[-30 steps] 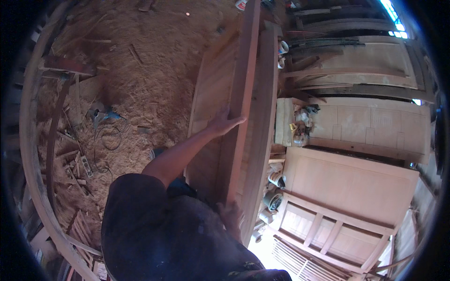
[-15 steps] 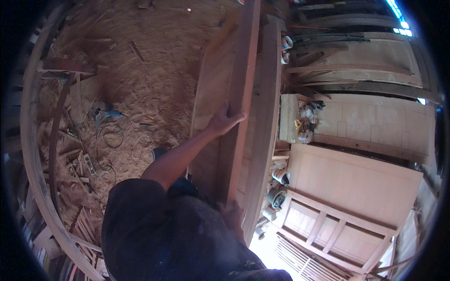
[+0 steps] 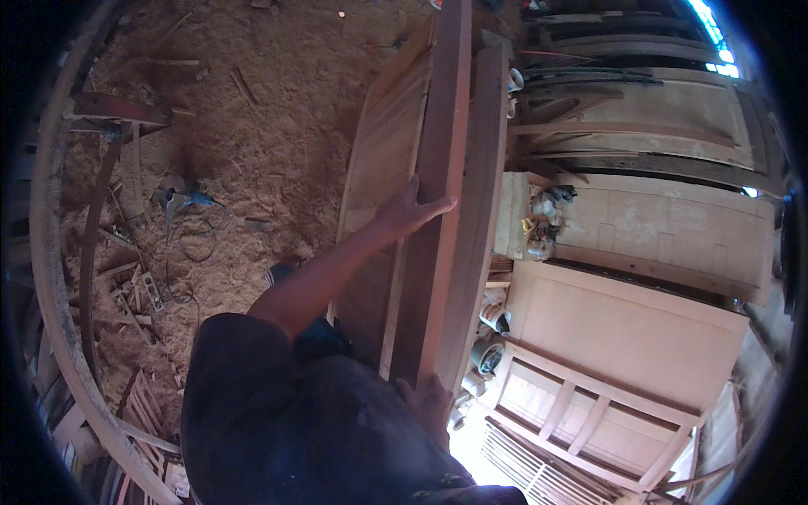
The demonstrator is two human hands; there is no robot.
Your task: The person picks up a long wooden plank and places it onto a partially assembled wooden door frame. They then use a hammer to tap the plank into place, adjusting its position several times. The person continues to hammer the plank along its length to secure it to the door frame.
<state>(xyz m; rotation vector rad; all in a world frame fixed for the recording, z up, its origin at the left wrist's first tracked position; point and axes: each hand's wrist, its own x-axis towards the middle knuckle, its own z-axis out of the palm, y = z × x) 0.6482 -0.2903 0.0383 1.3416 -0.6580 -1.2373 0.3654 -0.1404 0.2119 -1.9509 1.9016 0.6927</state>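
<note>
wooden beam point(image 3: 427, 261) is clasped by left hand point(image 3: 411, 217), fingers wide, and touched by right hand point(image 3: 429, 404), grip unclear

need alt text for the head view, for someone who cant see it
A person's left hand spans a long wooden beam partway along, while the right hand is on it nearer the body; boards show on either side. A shavings-covered floor lies at left with a blue corded power tool on it; pale wooden panels are at right.
</note>
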